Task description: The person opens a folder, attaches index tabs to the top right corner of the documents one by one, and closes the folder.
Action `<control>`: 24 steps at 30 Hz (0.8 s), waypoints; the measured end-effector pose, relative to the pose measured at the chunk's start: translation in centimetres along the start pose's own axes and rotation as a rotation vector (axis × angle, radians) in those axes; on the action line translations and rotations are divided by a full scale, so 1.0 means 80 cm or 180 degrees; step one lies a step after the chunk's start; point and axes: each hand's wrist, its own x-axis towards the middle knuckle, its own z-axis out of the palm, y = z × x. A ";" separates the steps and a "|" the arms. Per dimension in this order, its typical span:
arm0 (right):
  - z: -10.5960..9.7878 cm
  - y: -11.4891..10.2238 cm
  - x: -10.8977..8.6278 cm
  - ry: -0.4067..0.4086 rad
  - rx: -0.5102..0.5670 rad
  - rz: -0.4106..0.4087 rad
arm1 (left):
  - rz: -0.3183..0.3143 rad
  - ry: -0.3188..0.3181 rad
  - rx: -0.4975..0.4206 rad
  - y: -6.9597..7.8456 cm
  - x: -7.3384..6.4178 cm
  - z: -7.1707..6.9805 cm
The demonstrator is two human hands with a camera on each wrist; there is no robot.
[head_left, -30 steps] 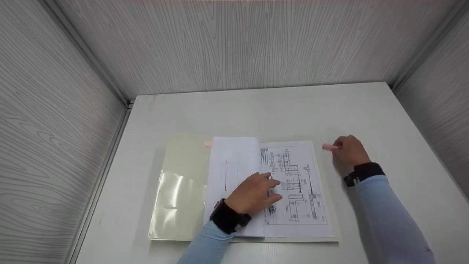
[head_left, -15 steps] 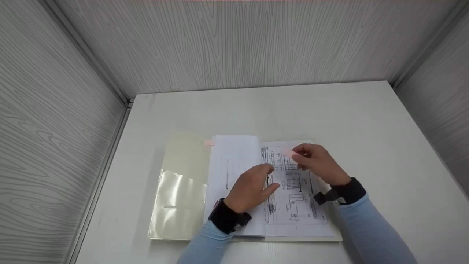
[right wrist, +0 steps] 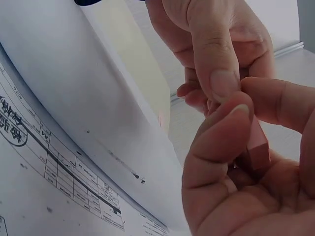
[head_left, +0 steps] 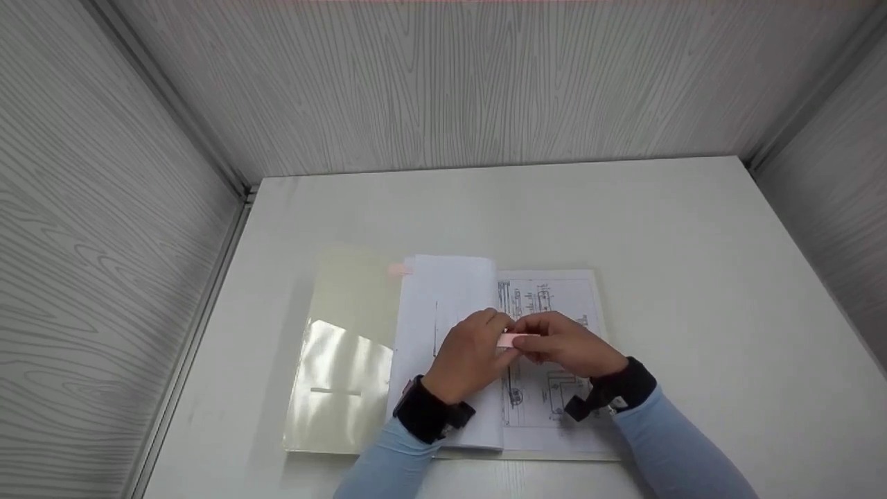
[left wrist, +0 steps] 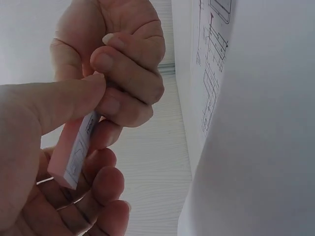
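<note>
A small pad of pink sticky notes (head_left: 506, 340) is between both hands, over the middle of an open booklet. My right hand (head_left: 572, 343) pinches it with thumb and fingers. My left hand (head_left: 464, 357) meets it from the other side, its thumb on the pad near the right fingertips in the left wrist view. One end of the pad (left wrist: 69, 152) shows a printed side there; in the right wrist view a plain pink end (right wrist: 258, 147) points toward the right palm. Below the hands lie a turned white page (head_left: 450, 284) and a page of technical drawings (head_left: 565, 291).
The pale yellow plastic cover (head_left: 353, 298) lies opened to the left. A pink tab (head_left: 400, 269) sticks out from the turned page's upper left edge. The white table (head_left: 450, 208) is bounded by wood-grain panels (head_left: 443, 83) at the back and sides.
My right hand has brought the pink pad from the right of the booklet leftward and toward me, to my left hand. The left fingers have curled in to meet the pad.
</note>
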 end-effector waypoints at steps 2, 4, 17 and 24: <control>-0.003 0.000 -0.001 0.0054 0.0105 0.0027 | -0.0007 0.0007 -0.0025 -0.001 0.000 -0.001; -0.007 0.000 -0.002 0.0124 0.0173 0.0062 | -0.0032 0.0015 -0.0069 -0.001 0.000 -0.001; -0.020 -0.007 -0.009 0.0286 0.0210 -0.0012 | -0.0146 0.0009 -0.0152 -0.002 -0.001 0.001; -0.019 -0.006 -0.009 0.0344 0.0218 -0.0036 | -0.0101 0.0045 -0.0161 -0.001 0.000 0.002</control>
